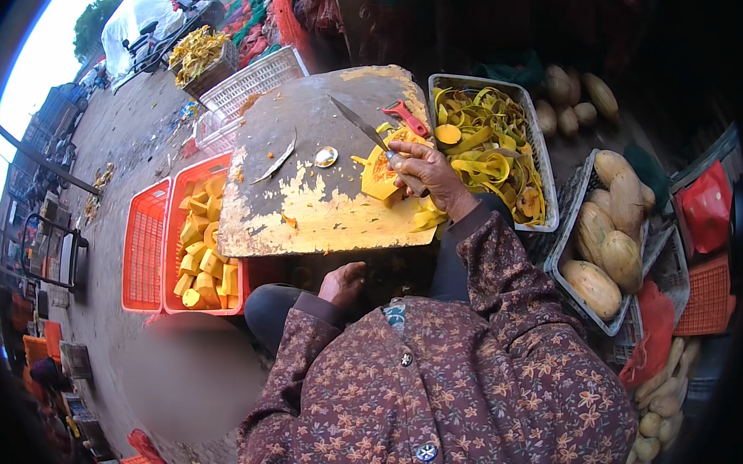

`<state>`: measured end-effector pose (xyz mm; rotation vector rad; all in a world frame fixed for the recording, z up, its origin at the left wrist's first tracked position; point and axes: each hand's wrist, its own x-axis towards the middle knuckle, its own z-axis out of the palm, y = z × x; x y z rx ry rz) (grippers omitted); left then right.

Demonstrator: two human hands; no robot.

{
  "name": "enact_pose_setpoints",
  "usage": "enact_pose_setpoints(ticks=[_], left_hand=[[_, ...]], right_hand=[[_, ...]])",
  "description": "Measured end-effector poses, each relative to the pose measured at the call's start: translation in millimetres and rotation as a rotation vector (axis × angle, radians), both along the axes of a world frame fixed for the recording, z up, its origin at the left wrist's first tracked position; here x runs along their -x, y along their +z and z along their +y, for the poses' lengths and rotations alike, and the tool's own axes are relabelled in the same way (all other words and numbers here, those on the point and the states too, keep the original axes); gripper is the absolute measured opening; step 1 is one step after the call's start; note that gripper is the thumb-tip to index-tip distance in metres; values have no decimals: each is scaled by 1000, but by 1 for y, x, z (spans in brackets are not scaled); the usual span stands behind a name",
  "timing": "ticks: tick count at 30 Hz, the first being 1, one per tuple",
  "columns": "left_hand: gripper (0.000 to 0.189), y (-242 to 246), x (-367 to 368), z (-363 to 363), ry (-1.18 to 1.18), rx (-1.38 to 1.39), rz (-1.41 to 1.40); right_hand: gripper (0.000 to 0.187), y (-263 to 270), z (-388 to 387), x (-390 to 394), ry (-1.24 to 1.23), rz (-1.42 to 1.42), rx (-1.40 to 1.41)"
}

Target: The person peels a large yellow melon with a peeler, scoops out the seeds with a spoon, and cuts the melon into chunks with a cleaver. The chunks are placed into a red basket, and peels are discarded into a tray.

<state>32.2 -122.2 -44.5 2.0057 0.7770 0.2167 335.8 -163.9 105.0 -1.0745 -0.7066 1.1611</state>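
Note:
My right hand (426,172) grips the handle of a kitchen knife (362,124), its blade pointing up and left over the worn wooden board (322,224). Just under that hand lies a cut piece of peeled pumpkin (381,174) with seeds and pulp showing. A red-handled peeler (406,118) rests beyond it. Toward the board's middle are a round metal spoon bowl (325,157) and a thin curved blade-like piece (279,161), which I cannot identify surely. My left hand (343,284) is low by my lap, below the board's near edge. Its fingers look curled and are partly in shadow.
An orange crate (244,289) of peeled pumpkin chunks (207,266) stands left of the board. To the right, a pale crate (547,195) holds peelings (491,144); beyond it, another crate (613,326) holds whole pumpkins (622,253). White crates (254,84) stand at the far left.

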Motion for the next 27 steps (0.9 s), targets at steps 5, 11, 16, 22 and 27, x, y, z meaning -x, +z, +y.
enact_pose_setpoints(ticks=[5, 11, 16, 22, 27], left_hand=[[42, 22, -21, 18, 131, 153, -85], [60, 37, -78, 68, 247, 144, -137], [64, 40, -143, 109, 359, 63, -89], [52, 47, -190, 109, 473, 277, -101], [31, 47, -198, 126, 430, 606, -62]], right_hand=[[46, 6, -29, -34, -249, -147, -28], [40, -22, -46, -58, -478, -140, -50], [41, -40, -57, -71, -563, -60, 5], [38, -36, -81, -80, -607, -20, 12], [41, -34, -93, -85, -575, -95, 17]])
